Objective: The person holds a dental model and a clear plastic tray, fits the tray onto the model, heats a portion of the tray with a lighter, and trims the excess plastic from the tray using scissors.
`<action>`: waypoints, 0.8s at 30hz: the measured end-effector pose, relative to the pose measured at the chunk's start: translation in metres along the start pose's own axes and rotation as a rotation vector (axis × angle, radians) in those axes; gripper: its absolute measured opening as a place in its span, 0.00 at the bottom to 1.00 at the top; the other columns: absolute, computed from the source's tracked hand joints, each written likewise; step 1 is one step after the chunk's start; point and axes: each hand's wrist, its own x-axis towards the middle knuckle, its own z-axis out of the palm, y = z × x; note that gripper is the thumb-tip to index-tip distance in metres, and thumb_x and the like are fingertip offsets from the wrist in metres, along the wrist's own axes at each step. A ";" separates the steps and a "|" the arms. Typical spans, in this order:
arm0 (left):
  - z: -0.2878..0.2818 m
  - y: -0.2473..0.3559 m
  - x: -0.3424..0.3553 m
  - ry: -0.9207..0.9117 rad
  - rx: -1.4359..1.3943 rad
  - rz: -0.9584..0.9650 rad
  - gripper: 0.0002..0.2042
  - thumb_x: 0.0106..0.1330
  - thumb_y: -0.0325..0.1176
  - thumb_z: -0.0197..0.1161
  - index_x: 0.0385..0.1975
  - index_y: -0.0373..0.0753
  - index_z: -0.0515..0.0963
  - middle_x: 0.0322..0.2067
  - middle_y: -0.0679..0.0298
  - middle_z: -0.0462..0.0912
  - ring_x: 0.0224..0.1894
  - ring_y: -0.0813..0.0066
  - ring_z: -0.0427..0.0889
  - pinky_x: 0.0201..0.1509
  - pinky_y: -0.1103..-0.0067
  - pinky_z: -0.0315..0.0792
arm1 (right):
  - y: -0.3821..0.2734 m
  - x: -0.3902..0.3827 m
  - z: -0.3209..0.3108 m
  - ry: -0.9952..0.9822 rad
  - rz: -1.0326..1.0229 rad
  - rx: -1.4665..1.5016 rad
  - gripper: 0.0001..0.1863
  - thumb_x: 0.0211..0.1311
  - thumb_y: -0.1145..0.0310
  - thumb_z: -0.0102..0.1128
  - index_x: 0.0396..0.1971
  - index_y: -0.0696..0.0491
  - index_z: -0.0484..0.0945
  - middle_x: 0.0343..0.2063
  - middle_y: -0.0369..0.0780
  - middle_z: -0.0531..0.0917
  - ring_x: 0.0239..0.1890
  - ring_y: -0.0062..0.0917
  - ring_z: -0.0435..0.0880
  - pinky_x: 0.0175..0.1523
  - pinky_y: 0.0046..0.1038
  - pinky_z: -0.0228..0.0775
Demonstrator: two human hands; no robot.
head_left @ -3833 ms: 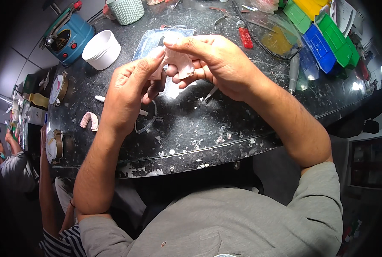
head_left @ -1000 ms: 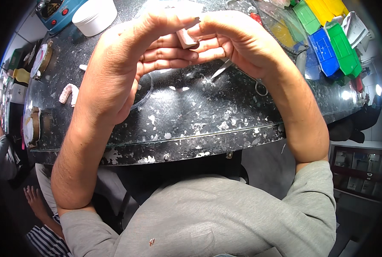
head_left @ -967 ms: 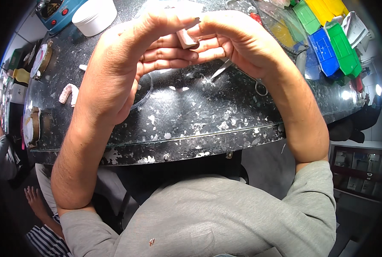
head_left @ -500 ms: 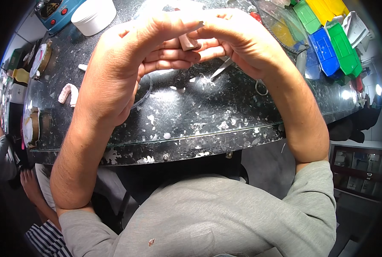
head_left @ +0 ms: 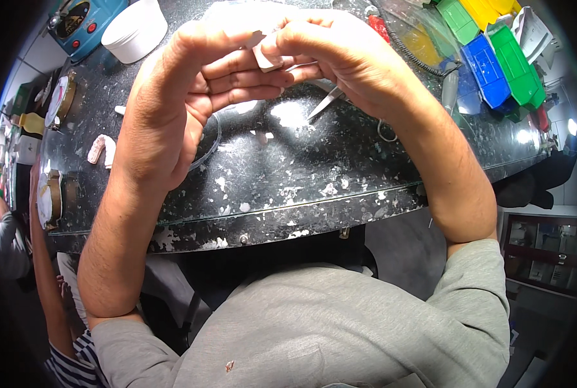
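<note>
Above the far part of the black bench, a small white plaster-like piece point(head_left: 267, 59) sits between my two hands. My left hand point(head_left: 175, 94) curls around it, with its fingers stretched beneath and the thumb above. My right hand point(head_left: 340, 55) meets it from the other side, thumb and fingertips closed at the piece. The fingers hide part of it, so its full shape cannot be made out. Below my right hand lie scissors point(head_left: 327, 102), partly covered. A clear round dish rim point(head_left: 216, 143) shows beside my left wrist, and left of that wrist rests a pale horseshoe-shaped dental model point(head_left: 101, 150).
The speckled bench point(head_left: 282, 174) carries white crumbs. At the back left stand a white tub point(head_left: 135, 32) and a blue machine point(head_left: 85, 26); brass-coloured rings point(head_left: 54, 200) lie at the left edge. Colored bins point(head_left: 486, 71) and a coiled cord point(head_left: 418, 61) are right. Another person's arm point(head_left: 48, 278) reaches in left.
Both my hands have shifted slightly left with the white piece, still held between them. At the left, the other person's arm has extended forward along the bench edge.
</note>
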 end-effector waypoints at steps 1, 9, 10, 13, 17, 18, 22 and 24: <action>0.000 0.000 0.000 -0.003 0.000 0.001 0.34 0.67 0.58 0.48 0.51 0.26 0.71 0.45 0.37 0.78 0.48 0.46 0.81 0.57 0.60 0.74 | -0.002 -0.001 0.000 0.013 -0.010 -0.017 0.14 0.64 0.62 0.57 0.40 0.58 0.77 0.36 0.37 0.81 0.41 0.19 0.79 0.51 0.23 0.72; -0.002 -0.001 0.000 0.033 -0.049 0.004 0.33 0.68 0.54 0.49 0.52 0.23 0.70 0.46 0.36 0.77 0.51 0.48 0.79 0.58 0.61 0.73 | 0.006 -0.003 -0.005 0.175 0.009 0.083 0.19 0.65 0.56 0.57 0.42 0.59 0.76 0.38 0.40 0.80 0.40 0.23 0.78 0.51 0.28 0.71; -0.001 0.000 0.000 0.033 -0.050 0.006 0.33 0.68 0.54 0.49 0.52 0.23 0.70 0.46 0.36 0.77 0.51 0.48 0.79 0.58 0.61 0.73 | 0.004 -0.003 -0.003 0.175 0.009 0.081 0.19 0.65 0.56 0.57 0.42 0.59 0.76 0.38 0.40 0.80 0.40 0.23 0.78 0.51 0.28 0.71; -0.001 0.001 0.000 0.007 -0.041 0.025 0.33 0.67 0.55 0.49 0.52 0.23 0.70 0.47 0.36 0.76 0.51 0.48 0.79 0.58 0.61 0.73 | -0.003 -0.004 0.002 0.193 0.032 0.018 0.18 0.65 0.57 0.57 0.42 0.58 0.77 0.38 0.39 0.80 0.40 0.21 0.78 0.51 0.26 0.71; -0.002 0.001 0.001 -0.006 -0.054 0.024 0.33 0.67 0.55 0.49 0.51 0.22 0.70 0.47 0.36 0.76 0.51 0.47 0.79 0.59 0.60 0.72 | -0.017 -0.005 0.010 0.120 0.027 -0.154 0.17 0.65 0.58 0.57 0.43 0.57 0.78 0.38 0.38 0.81 0.41 0.19 0.78 0.51 0.24 0.71; -0.002 0.002 0.000 -0.014 -0.056 0.025 0.33 0.67 0.54 0.48 0.50 0.22 0.70 0.47 0.36 0.76 0.51 0.47 0.79 0.60 0.59 0.71 | -0.023 -0.006 0.018 0.156 0.042 -0.204 0.16 0.65 0.60 0.58 0.44 0.57 0.78 0.38 0.37 0.82 0.41 0.18 0.78 0.51 0.23 0.71; 0.004 0.004 0.001 -0.029 -0.067 0.083 0.31 0.68 0.52 0.47 0.50 0.21 0.70 0.46 0.36 0.77 0.51 0.46 0.79 0.62 0.58 0.69 | -0.024 -0.010 0.026 0.158 0.016 -0.142 0.16 0.66 0.63 0.58 0.46 0.58 0.77 0.39 0.37 0.82 0.41 0.17 0.79 0.50 0.23 0.72; 0.010 0.009 0.001 0.024 -0.007 0.078 0.29 0.66 0.46 0.48 0.52 0.20 0.67 0.48 0.37 0.76 0.53 0.46 0.77 0.65 0.58 0.65 | -0.020 -0.012 0.030 0.104 -0.220 0.115 0.12 0.61 0.70 0.62 0.44 0.57 0.79 0.37 0.37 0.83 0.39 0.20 0.80 0.48 0.23 0.72</action>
